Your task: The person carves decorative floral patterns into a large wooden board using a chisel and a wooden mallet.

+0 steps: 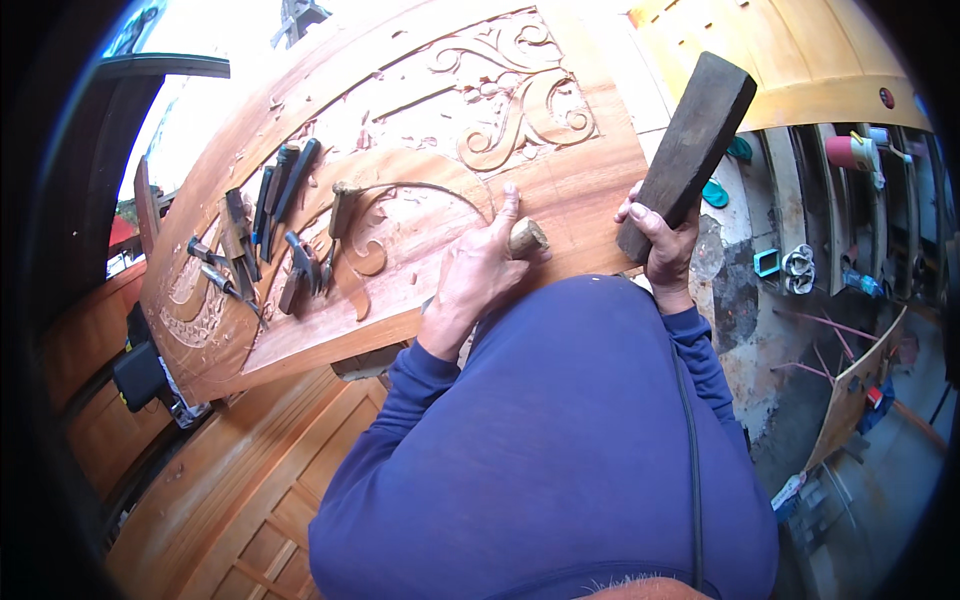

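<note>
A carved wooden panel (610, 170) with scrollwork and wood shavings lies before me. My left hand (480, 280) grips a short round wooden handle (528, 238), probably a chisel's, near the panel's front edge; its blade is hidden. My right hand (665, 245) is wrapped round a long dark wooden block (692, 140), held tilted beside the panel's right end. Several carving tools with dark and wooden handles (285, 200) are grouped on the left half of the panel, among them one with a thick wooden handle (340, 210) near its middle.
Below the panel at left is another paneled wooden piece (255, 500). A yellow wooden board (760, 50) is at upper right. On the right are slats (830, 200), green sandals (716, 192), a cardboard piece (850, 390) and small items. A dark case (140, 375) sits at far left.
</note>
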`<action>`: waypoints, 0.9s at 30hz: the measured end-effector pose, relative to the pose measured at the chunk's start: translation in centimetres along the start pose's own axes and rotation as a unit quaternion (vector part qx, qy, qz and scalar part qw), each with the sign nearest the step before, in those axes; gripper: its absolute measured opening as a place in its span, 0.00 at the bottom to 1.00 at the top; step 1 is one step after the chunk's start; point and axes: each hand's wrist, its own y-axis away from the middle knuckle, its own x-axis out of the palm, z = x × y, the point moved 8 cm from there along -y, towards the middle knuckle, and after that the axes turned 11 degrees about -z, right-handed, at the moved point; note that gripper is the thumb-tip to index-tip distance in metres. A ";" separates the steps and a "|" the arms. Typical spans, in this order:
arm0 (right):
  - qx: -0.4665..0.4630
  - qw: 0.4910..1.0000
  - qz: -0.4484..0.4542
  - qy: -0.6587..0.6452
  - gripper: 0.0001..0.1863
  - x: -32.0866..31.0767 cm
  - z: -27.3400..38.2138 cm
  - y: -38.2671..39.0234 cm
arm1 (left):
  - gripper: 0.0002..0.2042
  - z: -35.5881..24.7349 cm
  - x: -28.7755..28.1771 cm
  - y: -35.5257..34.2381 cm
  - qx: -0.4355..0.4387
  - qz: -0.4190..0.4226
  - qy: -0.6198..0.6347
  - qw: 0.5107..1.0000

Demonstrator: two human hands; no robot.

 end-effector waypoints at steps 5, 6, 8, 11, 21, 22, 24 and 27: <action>0.010 1.000 -0.009 0.003 0.25 0.1 0.1 0.1 | 0.40 0.0 -1.7 -0.9 0.023 -0.063 0.060 0.996; 0.011 1.000 -0.013 0.005 0.25 0.0 0.0 0.1 | 0.39 0.0 -2.5 -1.2 0.038 -0.096 0.078 0.992; 0.009 1.000 -0.001 0.005 0.23 0.0 -0.3 0.0 | 0.38 0.3 -3.8 -2.0 -0.011 -0.115 0.102 0.988; 0.014 1.000 -0.003 0.017 0.23 -0.2 -0.4 -0.1 | 0.38 1.5 -6.3 -3.1 -0.096 -0.175 0.108 0.974; 0.023 1.000 -0.012 0.016 0.30 0.1 -0.2 -0.2 | 0.28 7.1 -11.3 -7.2 -0.059 -0.334 -0.076 0.938; 0.023 0.999 -0.012 0.021 0.26 0.0 -0.2 -0.2 | 0.27 7.0 -11.6 -7.6 -0.049 -0.344 -0.110 0.931; 0.018 1.000 -0.006 0.021 0.22 0.4 0.0 -0.2 | 0.27 7.3 -12.1 -8.4 -0.058 -0.346 -0.130 0.927; 0.018 1.000 -0.019 0.017 0.23 0.5 -0.1 0.0 | 0.26 8.2 -12.6 -9.6 -0.070 -0.346 -0.127 0.927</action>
